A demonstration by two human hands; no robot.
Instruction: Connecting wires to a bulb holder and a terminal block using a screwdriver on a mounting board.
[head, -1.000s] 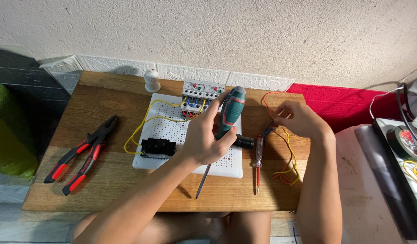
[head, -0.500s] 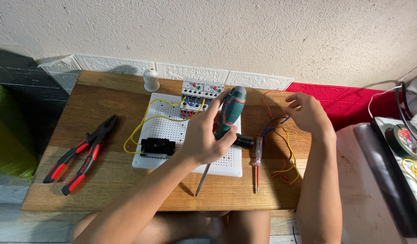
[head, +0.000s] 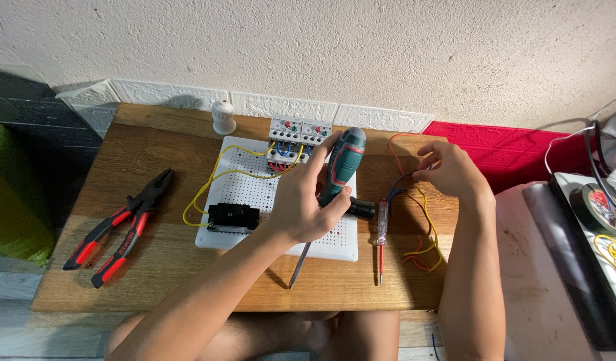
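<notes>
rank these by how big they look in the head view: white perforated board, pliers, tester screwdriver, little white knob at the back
1. white perforated board
2. pliers
3. tester screwdriver, shorter and far thinner than the pliers
4. white knob

All rest on the same table, so nearness barely skews this.

head cam | above, steeply down | faces wall beyond wooden table (head: 154, 267) | close, arm's reach | single view

Matt wooden table (head: 154, 144), perforated white plastic board (head: 254, 187), glossy teal plastic screwdriver (head: 340, 168), rough plastered wall (head: 321, 47)
</notes>
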